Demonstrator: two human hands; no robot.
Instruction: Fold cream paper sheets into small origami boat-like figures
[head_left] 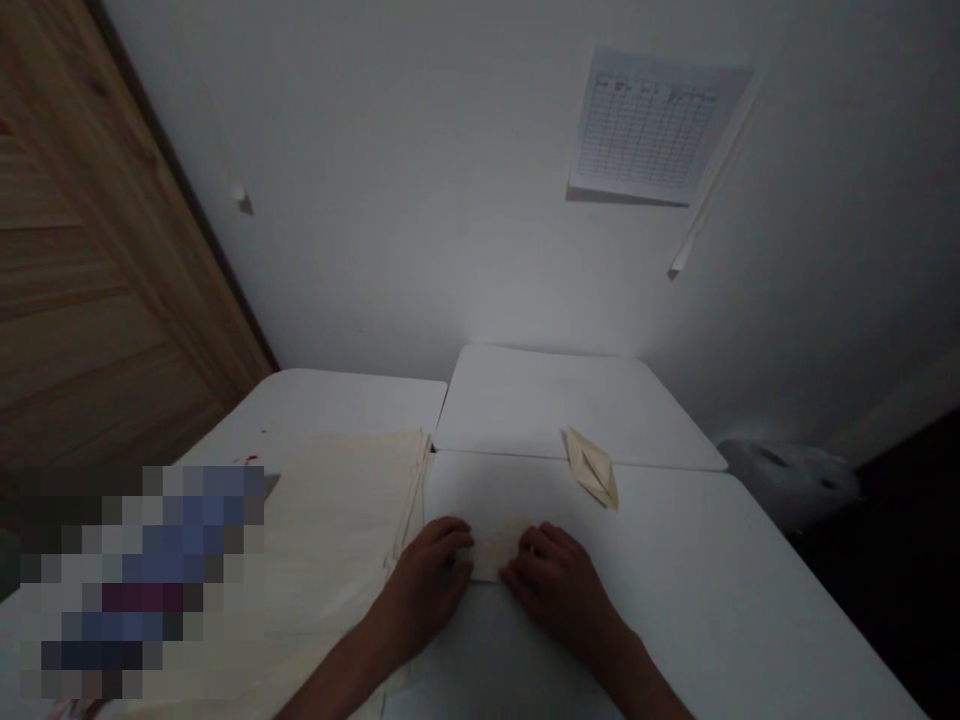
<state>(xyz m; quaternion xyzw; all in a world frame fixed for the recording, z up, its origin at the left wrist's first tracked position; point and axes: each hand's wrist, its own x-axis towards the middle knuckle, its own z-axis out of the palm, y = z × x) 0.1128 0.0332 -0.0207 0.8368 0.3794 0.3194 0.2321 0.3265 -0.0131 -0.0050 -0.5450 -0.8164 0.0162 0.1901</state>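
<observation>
On the white table (pixel 697 570), the half-curled left hand (pixel 424 585) and right hand (pixel 559 590) touch a pale cream paper sheet (pixel 491 550), grip unclear, long axis indistinct.

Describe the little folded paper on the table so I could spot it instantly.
On the white table, a cream paper stack lies left of the left hand. Beyond the right hand, at the table's far edge, sits a small pointed folded paper, alone, unlike the flat stack.
</observation>
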